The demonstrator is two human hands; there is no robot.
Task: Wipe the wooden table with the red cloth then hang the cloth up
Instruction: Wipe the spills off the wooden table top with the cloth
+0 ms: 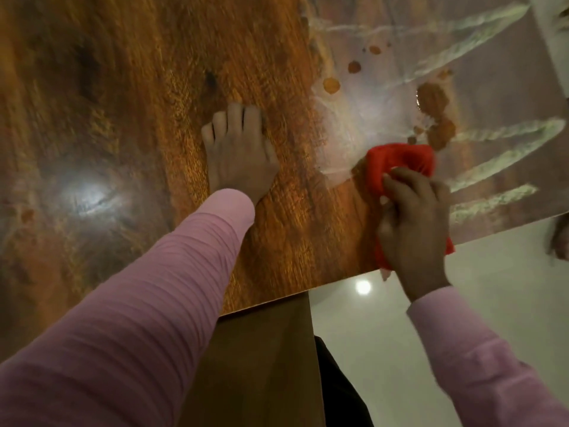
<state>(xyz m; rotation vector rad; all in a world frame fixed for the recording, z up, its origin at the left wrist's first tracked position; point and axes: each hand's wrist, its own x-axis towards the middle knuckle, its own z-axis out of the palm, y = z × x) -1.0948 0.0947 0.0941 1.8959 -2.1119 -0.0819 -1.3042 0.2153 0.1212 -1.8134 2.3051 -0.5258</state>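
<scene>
red cloth (pixel 400 161) in right hand (pixel 412 223) on wooden table (pixel 154 72), left hand (pixel 240 152) flat.

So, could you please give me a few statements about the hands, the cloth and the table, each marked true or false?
1. The right hand grips the red cloth. True.
2. The left hand is lifted off the wooden table. False: it rests flat on the wood, fingers straight.
3. Brown spots lie on the table just beyond the cloth. True.
4. The cloth already hangs up. False: it lies on the table under the right hand.
</scene>
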